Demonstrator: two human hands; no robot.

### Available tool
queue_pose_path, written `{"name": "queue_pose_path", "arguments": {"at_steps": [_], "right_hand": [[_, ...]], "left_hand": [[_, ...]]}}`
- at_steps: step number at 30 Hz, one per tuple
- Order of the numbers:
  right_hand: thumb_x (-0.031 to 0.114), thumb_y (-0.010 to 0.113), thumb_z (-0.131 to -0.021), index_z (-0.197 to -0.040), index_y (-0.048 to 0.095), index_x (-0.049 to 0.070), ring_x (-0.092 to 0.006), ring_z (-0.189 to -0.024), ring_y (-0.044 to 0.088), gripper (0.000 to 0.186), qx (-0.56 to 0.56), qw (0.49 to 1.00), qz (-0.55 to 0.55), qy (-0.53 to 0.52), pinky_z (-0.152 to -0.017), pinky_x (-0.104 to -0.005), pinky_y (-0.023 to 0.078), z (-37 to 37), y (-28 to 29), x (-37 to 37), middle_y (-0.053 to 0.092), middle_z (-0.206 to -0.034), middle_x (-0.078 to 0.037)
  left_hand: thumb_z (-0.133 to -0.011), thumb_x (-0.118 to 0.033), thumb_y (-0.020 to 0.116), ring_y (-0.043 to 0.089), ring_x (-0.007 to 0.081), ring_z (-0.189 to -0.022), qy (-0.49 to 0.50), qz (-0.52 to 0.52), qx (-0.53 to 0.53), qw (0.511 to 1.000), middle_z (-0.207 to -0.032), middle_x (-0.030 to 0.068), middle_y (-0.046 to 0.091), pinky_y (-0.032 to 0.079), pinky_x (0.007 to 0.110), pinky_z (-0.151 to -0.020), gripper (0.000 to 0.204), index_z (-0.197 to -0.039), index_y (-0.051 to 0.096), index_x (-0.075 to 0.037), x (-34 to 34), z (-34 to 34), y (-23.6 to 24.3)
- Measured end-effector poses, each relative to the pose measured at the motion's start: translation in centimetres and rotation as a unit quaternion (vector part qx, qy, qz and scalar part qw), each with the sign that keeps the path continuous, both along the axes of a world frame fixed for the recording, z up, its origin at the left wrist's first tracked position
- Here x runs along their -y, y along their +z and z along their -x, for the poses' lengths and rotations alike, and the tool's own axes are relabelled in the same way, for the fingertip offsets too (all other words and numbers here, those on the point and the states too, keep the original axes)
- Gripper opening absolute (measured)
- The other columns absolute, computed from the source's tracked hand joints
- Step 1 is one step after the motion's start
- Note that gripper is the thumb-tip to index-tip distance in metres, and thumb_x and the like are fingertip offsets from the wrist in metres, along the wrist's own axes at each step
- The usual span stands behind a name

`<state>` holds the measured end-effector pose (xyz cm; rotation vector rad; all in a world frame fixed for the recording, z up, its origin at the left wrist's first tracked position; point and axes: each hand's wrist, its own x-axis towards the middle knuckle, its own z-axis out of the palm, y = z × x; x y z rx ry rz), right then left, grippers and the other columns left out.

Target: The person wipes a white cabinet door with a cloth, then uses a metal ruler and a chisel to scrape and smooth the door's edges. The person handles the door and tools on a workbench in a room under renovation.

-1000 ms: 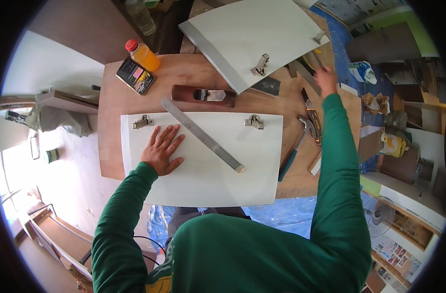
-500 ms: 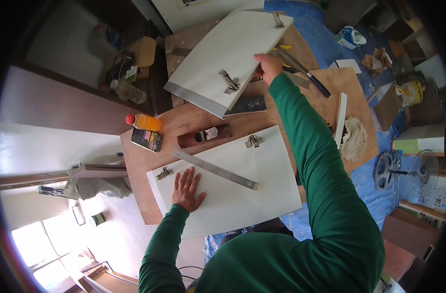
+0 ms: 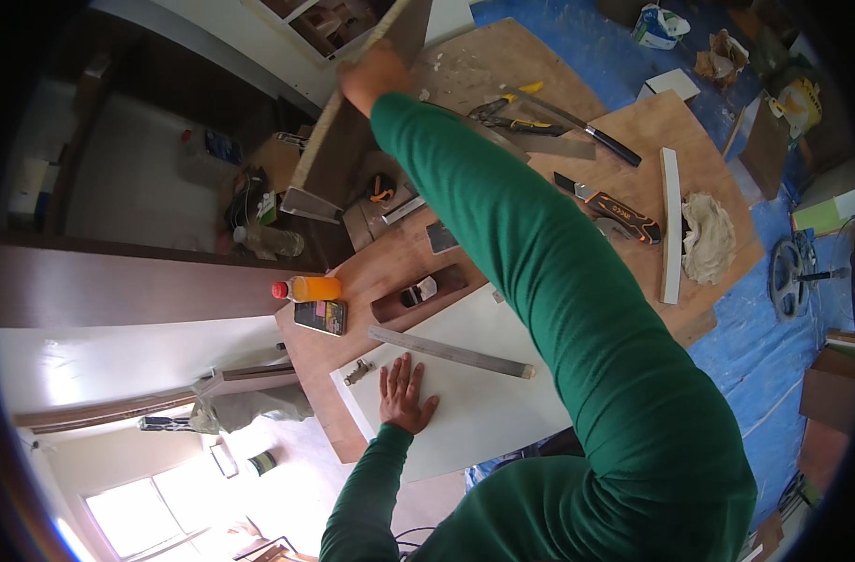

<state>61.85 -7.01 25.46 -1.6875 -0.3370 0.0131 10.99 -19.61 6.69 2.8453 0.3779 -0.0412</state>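
The table (image 3: 710,159) carries a flat white panel (image 3: 483,412) at its near side; a raised panel (image 3: 332,164) stands tilted on edge at the far left. Both boards appear stiff and fairly weighty, their smooth faces likely slippery and their corners prone to chipping; opposite edges, clear of hardware, would offer the surest hold. The right hand (image 3: 376,80) is curled around the raised panel's upper edge, its fingertips partly hidden. The left hand (image 3: 406,403), fingers extended, presses the flat white panel, grasping nothing, near a steel ruler (image 3: 455,354) and a smaller metal hinge (image 3: 359,373).
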Motion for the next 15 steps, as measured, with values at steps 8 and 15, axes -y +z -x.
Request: {"name": "queue_pose_path", "arguments": {"at_steps": [8, 15], "right_hand": [[0.032, 0.074, -0.088, -0.125, 0.043, -0.015, -0.0433, -0.105, 0.07, 0.067, -0.008, 0.999, -0.005, 0.038, -0.092, -0.0478, 0.057, -0.2, 1.5, -4.8, 0.07, -0.109, -0.031], [0.03, 0.075, -0.088, -0.127, 0.042, -0.011, -0.0412, -0.108, 0.07, 0.065, -0.046, 0.996, -0.049, 0.057, -0.095, -0.0467, 0.056, -0.5, 1.6, -5.4, 0.071, -0.111, -0.03]], "left_hand": [[-0.084, -0.041, 0.073, 0.032, 0.0421, -0.151, 0.006, 0.014, -0.01, 1.0, -0.165, 0.0225, 0.034, 0.014, 0.061, -0.125, 0.081, -0.152, 0.047, -0.006, 0.1, -0.3, -0.1], [-0.085, -0.041, 0.073, 0.033, 0.0423, -0.152, -0.003, 0.019, 0.014, 1.0, -0.165, 0.0229, 0.033, 0.015, 0.063, -0.125, 0.079, -0.151, 0.048, -0.006, -0.1, -0.3, -0.2]]}}
